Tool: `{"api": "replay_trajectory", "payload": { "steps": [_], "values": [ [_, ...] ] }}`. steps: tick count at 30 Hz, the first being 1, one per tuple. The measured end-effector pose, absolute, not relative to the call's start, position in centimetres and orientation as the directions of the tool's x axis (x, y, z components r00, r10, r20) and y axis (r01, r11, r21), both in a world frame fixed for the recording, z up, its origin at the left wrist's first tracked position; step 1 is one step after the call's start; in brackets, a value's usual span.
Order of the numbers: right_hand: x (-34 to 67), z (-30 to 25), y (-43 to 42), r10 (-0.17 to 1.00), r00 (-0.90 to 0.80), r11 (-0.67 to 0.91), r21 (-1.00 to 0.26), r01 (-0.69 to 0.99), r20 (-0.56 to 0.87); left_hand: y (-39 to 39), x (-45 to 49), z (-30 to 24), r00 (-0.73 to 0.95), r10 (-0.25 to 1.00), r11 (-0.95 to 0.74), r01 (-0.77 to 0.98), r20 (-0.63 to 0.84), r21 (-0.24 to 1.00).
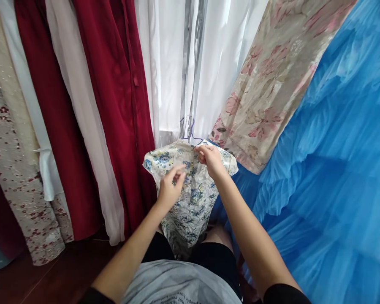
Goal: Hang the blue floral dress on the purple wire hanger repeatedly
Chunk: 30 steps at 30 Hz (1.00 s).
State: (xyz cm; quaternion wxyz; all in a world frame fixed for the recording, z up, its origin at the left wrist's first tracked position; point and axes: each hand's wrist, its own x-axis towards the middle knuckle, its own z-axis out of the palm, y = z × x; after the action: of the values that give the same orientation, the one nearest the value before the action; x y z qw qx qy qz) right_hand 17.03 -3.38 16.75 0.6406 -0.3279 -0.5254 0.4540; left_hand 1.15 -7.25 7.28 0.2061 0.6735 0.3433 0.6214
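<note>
In front of me a white garment with blue and yellow-green flowers (198, 196) and short cap sleeves hangs on a thin purple hanger (192, 131). My right hand (211, 160) is closed in a pinch at its neckline, near the middle of the collar. My left hand (171, 188) hovers over the garment's left front, a little lower, its fingers loosely bent and apart with nothing visible in them. The fingertips are slightly blurred. The garment's lower end hangs down between my legs.
On the left hang dark red dresses (110, 84), a pale pink cloth (82, 101) and a flower-dotted dress (12, 185). Behind is a white curtain (224, 55) with metal poles (193, 59). To the right hang a beige floral dress (269, 84) and a ruffled blue dress (342, 177).
</note>
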Motion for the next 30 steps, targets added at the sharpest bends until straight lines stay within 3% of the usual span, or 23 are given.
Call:
{"api": "replay_trajectory", "payload": {
  "steps": [2,6,9,12,15,16,18,19,21,25,28,30],
  "values": [
    [17.3,16.8,-3.7,0.917,0.032,0.397,-0.899,-0.186,0.398,-5.1,1.2,11.8,0.036,0.664,-0.737,0.202,0.747,0.645],
    [17.3,16.3,-3.0,0.905,0.025,0.422,-0.887,-0.186,0.426,-2.3,2.3,16.6,0.22,0.509,-0.827,0.394,0.832,0.401],
    [17.0,14.4,-2.0,0.889,0.104,0.45,-0.893,-0.024,0.445,-1.9,2.5,17.8,0.192,0.434,-0.822,0.483,0.88,0.301],
    [16.5,11.8,-1.9,0.877,0.125,0.448,-0.883,0.137,0.464,-0.7,0.3,18.5,-0.014,0.411,-0.817,0.437,0.911,0.375],
    [16.2,9.9,-2.8,0.893,0.075,0.433,-0.893,0.125,0.444,2.1,-4.1,17.8,-0.314,0.533,-0.771,0.202,0.786,0.604],
    [16.1,9.6,-3.1,0.9,0.056,0.424,-0.899,0.111,0.432,3.1,-5.7,17.0,-0.417,0.62,-0.71,0.062,0.664,0.702],
    [15.9,9.2,-3.6,0.914,0.026,0.402,-0.912,0.077,0.405,4.8,-8.3,14.6,-0.548,0.791,-0.485,-0.29,0.272,0.825],
    [15.8,9.0,-3.7,0.919,0.02,0.392,-0.918,0.059,0.394,5.3,-9.1,13.1,-0.573,0.814,-0.384,-0.409,0.095,0.828],
    [15.6,8.6,-3.8,0.927,0.025,0.373,-0.928,0.02,0.373,5.7,-9.6,9.8,-0.588,0.808,-0.301,-0.474,-0.043,0.828],
    [16.4,7.3,-4.3,0.946,0.073,0.321,-0.94,-0.112,0.315,5.2,-7.8,5.3,-0.626,0.779,-0.348,-0.409,0.018,0.844],
    [17.3,6.0,-5.0,0.961,0.09,0.274,-0.938,-0.212,0.26,5.2,-7.1,5.1,-0.667,0.726,-0.477,-0.317,0.164,0.82],
    [17.3,5.3,-5.3,0.973,0.06,0.231,-0.939,-0.254,0.223,5.7,-7.8,6.2,-0.634,0.749,-0.51,-0.364,0.194,0.78]
  ]
}}
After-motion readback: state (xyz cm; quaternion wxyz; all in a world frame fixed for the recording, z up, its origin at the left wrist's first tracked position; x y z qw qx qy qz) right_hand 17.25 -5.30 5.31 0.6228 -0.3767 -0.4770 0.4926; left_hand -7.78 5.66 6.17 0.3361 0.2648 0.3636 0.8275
